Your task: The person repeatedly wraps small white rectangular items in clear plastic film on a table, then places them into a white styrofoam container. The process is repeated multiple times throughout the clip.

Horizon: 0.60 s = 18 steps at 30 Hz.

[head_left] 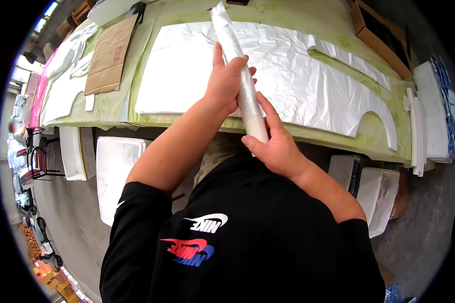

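A white roll of thin plastic film point(230, 43) slants up and away from my body over the table's near edge. My left hand point(226, 78) is wrapped round its middle, with the fingertips showing on the right side. Lower down, my right hand point(275, 144) grips the near end, thumb on one side and fingers along the other. Beneath and beyond the roll, a white plastic apron point(308, 86) lies flat and wrinkled, its curved cut-outs and narrow straps toward the right. Part of it is hidden by the roll and my left hand.
A green patterned cloth covers the table point(283, 12). Flattened cardboard point(108, 60) and more white sheets point(60, 101) lie left. An open carton point(384, 38) stands far right, near white rolls point(416, 134) and stacked packs point(435, 111). White bins point(119, 171) stand below.
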### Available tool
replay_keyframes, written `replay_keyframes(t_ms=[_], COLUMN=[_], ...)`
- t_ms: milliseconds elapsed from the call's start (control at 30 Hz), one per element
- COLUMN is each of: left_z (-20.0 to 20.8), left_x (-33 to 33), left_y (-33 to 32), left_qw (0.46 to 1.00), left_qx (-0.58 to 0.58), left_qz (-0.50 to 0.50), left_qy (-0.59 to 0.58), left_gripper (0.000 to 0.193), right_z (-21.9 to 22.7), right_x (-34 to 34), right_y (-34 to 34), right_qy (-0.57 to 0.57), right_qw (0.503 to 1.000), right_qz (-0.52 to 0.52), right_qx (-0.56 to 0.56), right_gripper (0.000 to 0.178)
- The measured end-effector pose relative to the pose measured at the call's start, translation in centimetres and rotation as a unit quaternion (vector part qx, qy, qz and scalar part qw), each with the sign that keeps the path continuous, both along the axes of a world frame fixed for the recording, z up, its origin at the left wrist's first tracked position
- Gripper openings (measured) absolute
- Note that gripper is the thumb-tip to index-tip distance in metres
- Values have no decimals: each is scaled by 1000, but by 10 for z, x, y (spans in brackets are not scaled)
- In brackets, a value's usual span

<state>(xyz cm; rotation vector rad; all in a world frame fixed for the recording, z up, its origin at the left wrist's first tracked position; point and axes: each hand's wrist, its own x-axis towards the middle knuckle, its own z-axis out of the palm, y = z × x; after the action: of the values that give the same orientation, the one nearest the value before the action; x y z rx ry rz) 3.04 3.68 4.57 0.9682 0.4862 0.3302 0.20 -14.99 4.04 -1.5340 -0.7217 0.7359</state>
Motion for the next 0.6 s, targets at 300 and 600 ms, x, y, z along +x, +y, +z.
replay_keyframes(t_ms=[300,600], left_z=[-10,-23], left_x=[54,24], left_y=[13,-32], left_qw=[981,970], left_qx=[186,238], left_qz=[-39,-58], left_qy=[45,-1], left_gripper=[75,80], right_z=[3,-5], right_x=[2,5], right_y=[-30,-46], right_qy=[25,-96], right_qw=[998,994], right_qz=[-36,-32], right_qx=[-44,-43], right_gripper=[94,95])
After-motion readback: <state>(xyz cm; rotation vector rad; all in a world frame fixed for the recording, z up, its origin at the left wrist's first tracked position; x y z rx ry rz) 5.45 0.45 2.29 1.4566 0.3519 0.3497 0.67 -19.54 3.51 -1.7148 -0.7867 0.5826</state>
